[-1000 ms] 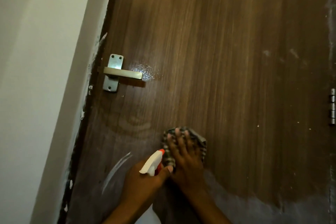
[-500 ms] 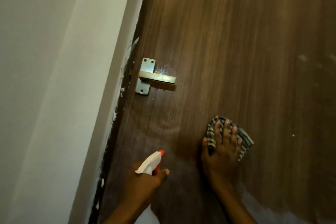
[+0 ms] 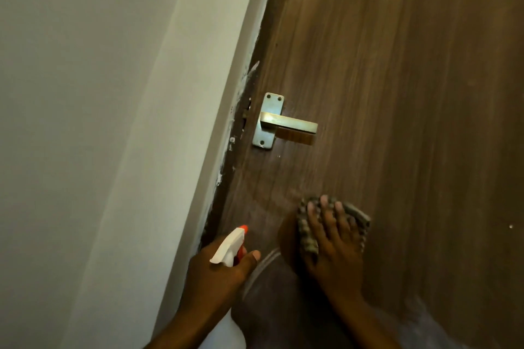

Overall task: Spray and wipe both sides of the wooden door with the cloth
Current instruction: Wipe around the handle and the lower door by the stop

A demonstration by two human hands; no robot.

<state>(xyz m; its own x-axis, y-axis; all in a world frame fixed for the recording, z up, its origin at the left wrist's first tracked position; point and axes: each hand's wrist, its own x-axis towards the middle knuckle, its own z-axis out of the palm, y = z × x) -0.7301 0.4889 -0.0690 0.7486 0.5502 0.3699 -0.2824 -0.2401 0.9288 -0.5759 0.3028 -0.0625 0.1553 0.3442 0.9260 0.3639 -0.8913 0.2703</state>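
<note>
The dark brown wooden door (image 3: 397,93) fills the right of the head view. My right hand (image 3: 334,246) presses a checked cloth (image 3: 307,235) flat against the door, below and right of the handle, fingers spread and straight. My left hand (image 3: 218,272) grips a spray bottle with a white head and an orange nozzle (image 3: 229,246), held just left of the cloth near the door's edge. The bottle's body is mostly hidden behind my wrist.
A brass lever handle (image 3: 286,123) on a metal plate sits near the door's left edge. A white door frame (image 3: 204,122) and pale wall (image 3: 71,122) run down the left. Whitish smears mark the door's lower part (image 3: 425,320).
My right hand slid the cloth right, then back left towards the spray bottle. The view has shifted, so the handle and frame now sit further right. My left hand keeps its hold on the bottle.
</note>
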